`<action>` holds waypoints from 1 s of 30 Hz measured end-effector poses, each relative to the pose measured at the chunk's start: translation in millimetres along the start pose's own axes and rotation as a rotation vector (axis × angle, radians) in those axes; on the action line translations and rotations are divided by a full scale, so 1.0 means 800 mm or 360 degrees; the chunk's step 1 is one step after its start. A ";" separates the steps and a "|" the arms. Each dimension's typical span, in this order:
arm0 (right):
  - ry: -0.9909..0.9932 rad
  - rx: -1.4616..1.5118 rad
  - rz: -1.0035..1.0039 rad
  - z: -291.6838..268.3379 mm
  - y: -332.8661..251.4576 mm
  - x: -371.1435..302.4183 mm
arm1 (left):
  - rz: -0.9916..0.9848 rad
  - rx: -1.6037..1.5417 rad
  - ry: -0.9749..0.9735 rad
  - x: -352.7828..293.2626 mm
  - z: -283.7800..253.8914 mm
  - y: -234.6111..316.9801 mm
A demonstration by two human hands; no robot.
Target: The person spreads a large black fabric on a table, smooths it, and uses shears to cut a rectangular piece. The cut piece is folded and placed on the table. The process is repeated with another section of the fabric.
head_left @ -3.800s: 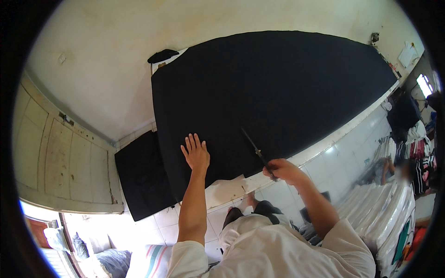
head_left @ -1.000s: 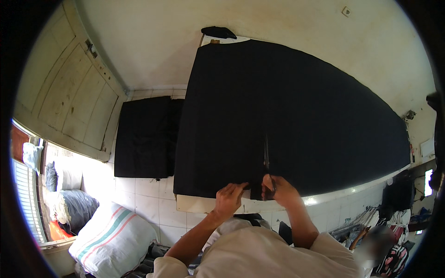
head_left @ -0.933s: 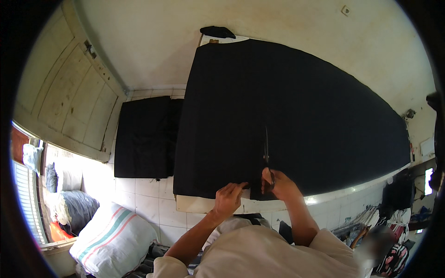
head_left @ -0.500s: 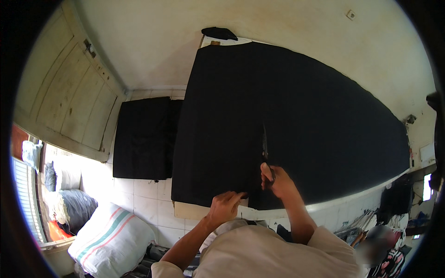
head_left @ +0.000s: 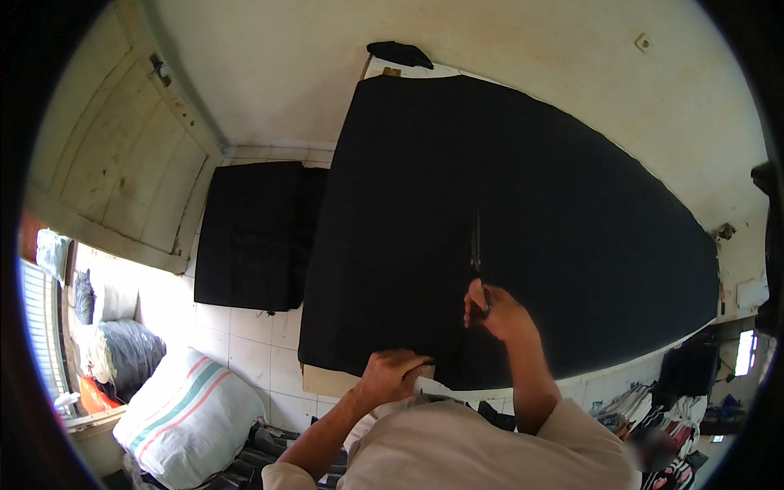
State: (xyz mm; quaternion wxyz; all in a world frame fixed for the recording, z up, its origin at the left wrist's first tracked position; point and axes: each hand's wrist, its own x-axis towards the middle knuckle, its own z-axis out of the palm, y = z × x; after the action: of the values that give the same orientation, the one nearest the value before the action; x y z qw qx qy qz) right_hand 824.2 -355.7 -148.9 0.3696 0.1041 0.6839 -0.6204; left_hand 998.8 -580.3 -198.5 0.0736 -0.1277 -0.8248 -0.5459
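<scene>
A large black cloth lies spread over a long table. My right hand is closed around the handles of a pair of scissors. Their blades point away from me over the middle of the cloth and look slightly parted; a cut line in the dark fabric is hard to make out. At the near edge, to the left of the scissors, my left hand is closed with its fingers pinching the cloth's edge. A pale bit of the table edge shows beside those fingers.
Left of the table sits a folded black cloth stack. A striped white sack and wrapped bundles lie by the doorway, near a wooden door. A dark bundle rests at the table's far corner. Garments are heaped at right.
The scissor blades look wider apart than before. My left hand has curled in more at the cloth's near edge. The whole view has shifted slightly.
</scene>
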 end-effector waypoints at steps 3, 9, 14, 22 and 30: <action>0.0015 0.0030 -0.0129 -0.002 -0.012 0.013 | -0.0022 -0.0042 -0.0084 0.016 -0.012 0.002; 0.0099 -0.0021 0.0091 -0.004 -0.035 0.042 | 0.0033 0.0150 0.0155 0.043 -0.044 -0.025; 0.0148 -0.0032 -0.0071 -0.008 -0.056 0.070 | -0.0590 0.0766 0.1037 0.071 -0.118 -0.171; 0.0159 0.0026 -0.0124 -0.018 -0.091 0.113 | -0.1484 0.0485 0.0719 0.027 -0.131 -0.288; 0.0147 -0.0038 -0.0017 -0.031 -0.126 0.154 | -0.1664 0.0653 0.0683 0.044 -0.132 -0.258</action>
State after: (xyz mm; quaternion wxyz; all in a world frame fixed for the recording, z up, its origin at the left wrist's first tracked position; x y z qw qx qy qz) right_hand 667.3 -392.4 -150.2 0.3355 0.1246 0.7082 -0.6085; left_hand 903.0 -749.6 -330.0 -0.0167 0.4248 -0.8336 -0.3528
